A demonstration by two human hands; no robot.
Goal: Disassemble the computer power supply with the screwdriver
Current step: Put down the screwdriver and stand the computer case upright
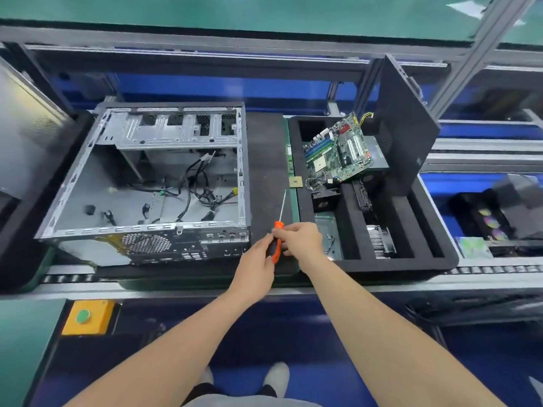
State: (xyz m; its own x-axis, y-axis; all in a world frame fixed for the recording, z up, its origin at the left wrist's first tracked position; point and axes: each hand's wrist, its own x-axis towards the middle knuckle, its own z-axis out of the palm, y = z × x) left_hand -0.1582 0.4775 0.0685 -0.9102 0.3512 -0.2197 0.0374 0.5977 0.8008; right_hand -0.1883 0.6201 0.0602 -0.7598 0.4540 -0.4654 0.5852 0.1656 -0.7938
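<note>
1. Between the opened computer case [141, 183] and the black foam tray [435, 259], a screwdriver [278, 225] is held over a dark mat [264, 160], its thin shaft pointed away from the person.
2. The left hand [258, 257] is closed round the lower part of the orange-and-black handle. The right hand [299, 239] is curled over the upper part, near the shaft.
3. The case is laid on its side on the table [147, 290], cover removed, with loose cables [194, 183] seen inside.
4. A dark boxed unit, apparently the power supply [377, 154], is found in the far part of the tray, under a tilted motherboard [338, 148].
5. A finned heatsink [380, 240] is set in a near compartment of the tray, and a black panel [405, 127] is stood upright at the tray's far right.
6. A yellow box with a green button [85, 317] is mounted below the table's front edge, at the left.
</note>
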